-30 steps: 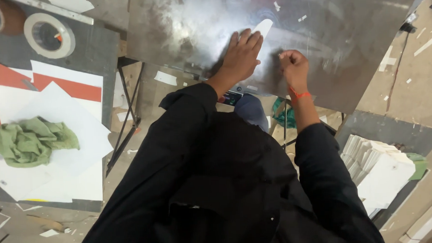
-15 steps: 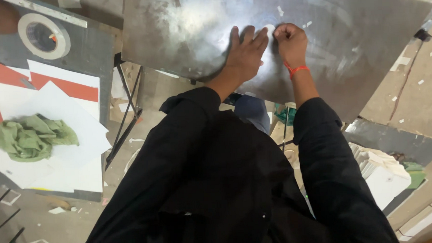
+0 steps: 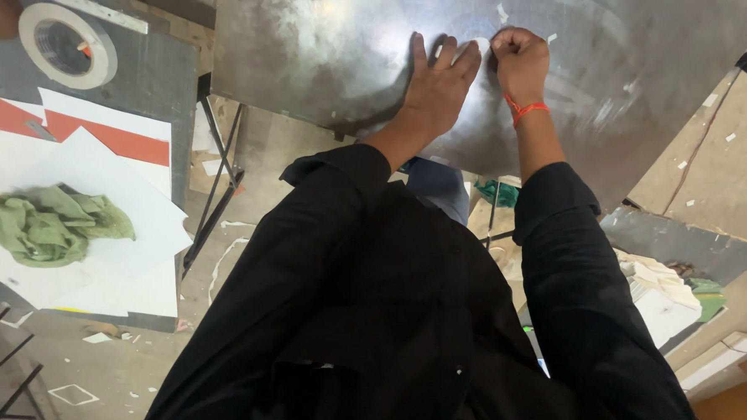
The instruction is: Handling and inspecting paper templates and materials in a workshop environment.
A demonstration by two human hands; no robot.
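Observation:
A large dull metal sheet [image 3: 317, 61] lies across the top of the view. My left hand [image 3: 435, 85] rests flat on it with the fingers spread. Just right of it, my right hand [image 3: 520, 61], with an orange thread round the wrist, is curled into a fist, thumb and fingers pinched at a small white strip [image 3: 482, 45] on the sheet. The strip shows only as a sliver between my left fingertips and my right fist. Both arms are in black sleeves.
At the left a grey board carries a roll of tape [image 3: 68, 45], white paper [image 3: 130, 212], red sheets [image 3: 127, 138] and a crumpled green cloth [image 3: 51, 224]. Black metal legs [image 3: 216, 166] stand between board and sheet. A stack of white papers [image 3: 663, 294] lies at the lower right.
My right fist has moved left until it meets my left fingertips at the white strip. The strip, plainly seen a second ago, is now mostly covered.

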